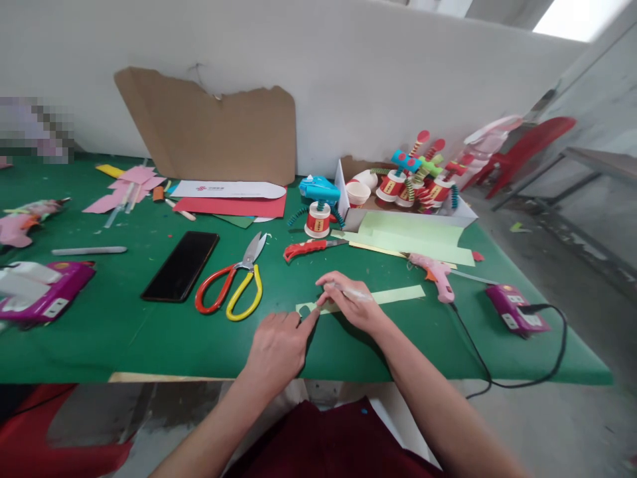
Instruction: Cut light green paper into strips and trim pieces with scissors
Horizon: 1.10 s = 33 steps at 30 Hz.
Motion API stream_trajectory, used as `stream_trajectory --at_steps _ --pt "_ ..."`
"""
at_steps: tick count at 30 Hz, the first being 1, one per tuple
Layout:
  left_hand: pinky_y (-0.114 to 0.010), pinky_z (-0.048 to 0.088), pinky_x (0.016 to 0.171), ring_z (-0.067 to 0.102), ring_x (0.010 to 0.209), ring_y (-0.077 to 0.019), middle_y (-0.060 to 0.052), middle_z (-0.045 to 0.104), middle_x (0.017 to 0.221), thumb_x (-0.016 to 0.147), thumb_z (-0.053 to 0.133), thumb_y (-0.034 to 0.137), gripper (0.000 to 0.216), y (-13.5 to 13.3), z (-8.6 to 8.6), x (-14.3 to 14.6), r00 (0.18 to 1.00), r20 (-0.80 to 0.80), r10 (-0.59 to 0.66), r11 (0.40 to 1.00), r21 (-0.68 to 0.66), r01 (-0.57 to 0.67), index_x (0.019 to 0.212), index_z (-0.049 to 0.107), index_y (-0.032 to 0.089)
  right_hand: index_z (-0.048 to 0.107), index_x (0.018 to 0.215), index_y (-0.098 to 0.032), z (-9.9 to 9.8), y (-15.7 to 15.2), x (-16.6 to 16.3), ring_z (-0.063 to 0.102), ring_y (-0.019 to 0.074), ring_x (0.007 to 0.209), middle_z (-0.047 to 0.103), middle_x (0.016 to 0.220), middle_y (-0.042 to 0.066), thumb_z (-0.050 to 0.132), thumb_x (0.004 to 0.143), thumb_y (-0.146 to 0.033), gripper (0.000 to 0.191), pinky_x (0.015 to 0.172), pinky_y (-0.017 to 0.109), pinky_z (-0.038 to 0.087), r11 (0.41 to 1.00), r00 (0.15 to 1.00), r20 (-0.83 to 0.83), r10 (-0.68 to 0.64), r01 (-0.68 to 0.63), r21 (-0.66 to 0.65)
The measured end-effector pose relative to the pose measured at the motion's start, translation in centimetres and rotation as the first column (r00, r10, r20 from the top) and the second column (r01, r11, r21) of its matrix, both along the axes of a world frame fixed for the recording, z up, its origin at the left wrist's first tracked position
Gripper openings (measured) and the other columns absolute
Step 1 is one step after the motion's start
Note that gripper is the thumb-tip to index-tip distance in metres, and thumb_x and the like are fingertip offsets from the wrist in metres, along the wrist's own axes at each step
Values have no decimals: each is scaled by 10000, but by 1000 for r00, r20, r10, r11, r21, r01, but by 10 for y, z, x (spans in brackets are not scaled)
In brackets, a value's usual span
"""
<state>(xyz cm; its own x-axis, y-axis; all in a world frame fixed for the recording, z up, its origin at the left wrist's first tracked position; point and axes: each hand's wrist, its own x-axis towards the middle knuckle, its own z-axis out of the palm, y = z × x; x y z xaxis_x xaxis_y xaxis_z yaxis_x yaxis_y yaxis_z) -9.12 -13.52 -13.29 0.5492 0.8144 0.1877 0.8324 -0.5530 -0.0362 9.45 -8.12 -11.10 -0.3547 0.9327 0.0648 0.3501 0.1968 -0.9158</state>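
Observation:
A light green paper strip (401,294) lies on the table in front of me, with a small cut or drawn shape at its left end. My left hand (279,345) presses on that end, thumb stretched along it and the other fingers curled. A pale pen (351,292) is pinched in my right hand (353,307), which rests over the strip; the pen's tip is hard to make out. Beyond my hands lies a red-handled utility knife (311,248). Scissors (243,272) with one red and one yellow handle lie open to the left.
A black phone (182,265) lies left of the scissors. A blue-headed paper-cup figure (318,212) stands at the back beside a box (408,218) of similar figures. To the right are a pink glue gun (438,273), its cord and a purple power strip (515,311).

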Motion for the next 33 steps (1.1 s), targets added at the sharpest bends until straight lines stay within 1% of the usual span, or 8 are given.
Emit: stream_trajectory --at_steps 3,9,14,20,25,28,30,33 --pt "-294 391 599 551 639 -184 -36 594 699 873 438 122 482 0 0 0 1000 -23 -2 1000 20 3 1326 540 254 551 989 -219 1 -4 -1 657 160 776 724 781 21 392 970 -369 220 773 289 453 995 989 145 18 -31 91" --pt "-298 411 601 548 640 -186 -41 595 709 868 430 121 480 -1 -2 1 1000 -10 0 1000 20 0 1317 545 246 541 990 -227 2 -4 -2 639 174 778 731 785 16 400 978 -318 168 771 288 418 986 944 328 17 -71 154" --pt "-266 434 593 525 626 -161 -25 556 688 890 381 111 431 3 9 -6 985 166 -36 999 36 31 1246 597 221 546 973 -214 5 -5 -4 616 176 739 711 855 50 404 972 -291 162 734 284 376 951 868 497 4 -157 268" --pt "-240 503 724 589 794 -134 -35 617 873 949 440 226 304 21 36 3 873 447 -197 980 95 172 1198 613 214 530 988 -204 -3 -3 -2 608 192 752 685 858 52 473 886 -226 119 707 289 361 919 845 534 29 -233 318" --pt "-239 534 730 621 863 -135 -51 647 928 941 451 205 281 33 31 19 803 536 -261 965 121 233 1146 643 209 548 922 -201 -7 -3 0 618 201 796 695 883 61 497 825 -174 113 729 295 384 927 864 500 56 -231 296" --pt "-274 538 851 629 1010 -156 -79 666 1072 933 471 200 244 29 30 16 698 662 -272 962 161 222 1099 650 207 559 995 -194 -4 -5 0 629 209 825 710 906 67 505 799 -157 206 744 300 394 928 873 485 53 -222 299" --pt "-298 542 868 649 1006 -165 -93 670 1119 934 476 202 207 23 33 7 569 796 -208 976 130 175 1072 631 192 519 1135 -187 0 -6 0 637 210 812 725 866 48 485 827 -163 311 757 309 396 931 883 466 53 -213 297" --pt "-311 579 716 692 774 -146 -85 693 1045 973 407 267 192 14 37 -10 203 978 57 995 -72 67 1042 563 180 448 1232 -190 7 -8 1 644 203 833 748 846 23 420 877 -141 360 797 322 390 937 896 433 98 -230 264"
